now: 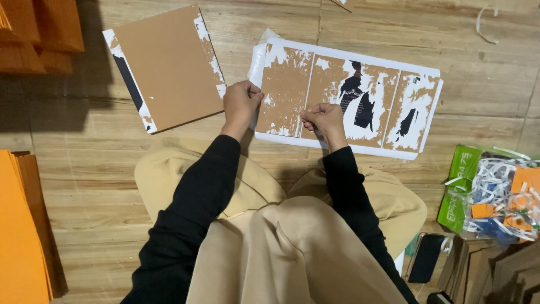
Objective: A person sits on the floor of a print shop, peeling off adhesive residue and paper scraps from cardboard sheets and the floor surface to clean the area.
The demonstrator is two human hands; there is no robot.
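A flattened brown cardboard sheet (pixel 360 98) with torn white and black paper patches lies on the wooden floor in front of my crossed legs. My left hand (pixel 241 104) is closed on the sheet's left edge, pinching it. My right hand (pixel 323 119) is curled into a fist on the sheet's near edge, pinching a bit of its paper layer. Both arms wear black sleeves.
A second brown board (pixel 169 65) with white torn edges lies to the left. Orange sheets (pixel 22 231) are stacked at the left edge and top left. A green bag (pixel 464 186) with paper scraps sits at right, a dark phone (pixel 426 258) near my right knee.
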